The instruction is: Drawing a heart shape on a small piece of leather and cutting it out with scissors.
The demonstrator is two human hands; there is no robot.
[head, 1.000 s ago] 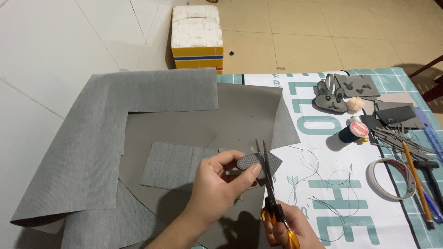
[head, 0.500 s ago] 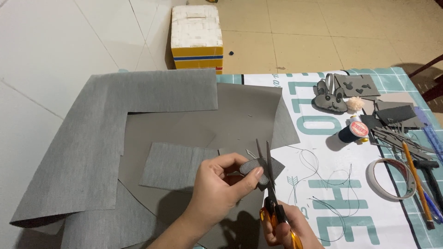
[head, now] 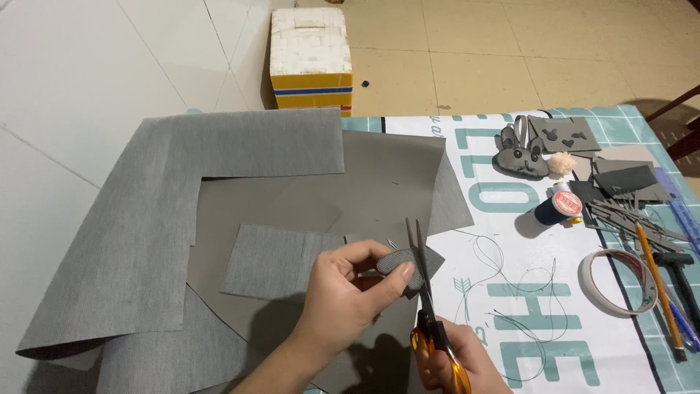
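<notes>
Tabletop: scissors [head: 430,292] handles hidden in right hand [head: 456,361].

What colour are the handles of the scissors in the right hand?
Orange, on the metal-bladed scissors held in the right hand; clearest in the head view.

The right hand [head: 467,365] is cut off by the bottom edge — its fingers hide the orange scissor handles [head: 441,357].

Small fabric piece [head: 399,264] between the fingers [head: 379,255] is grey ribbed weave; scissors [head: 430,321] just beside them have orange handles.
</notes>
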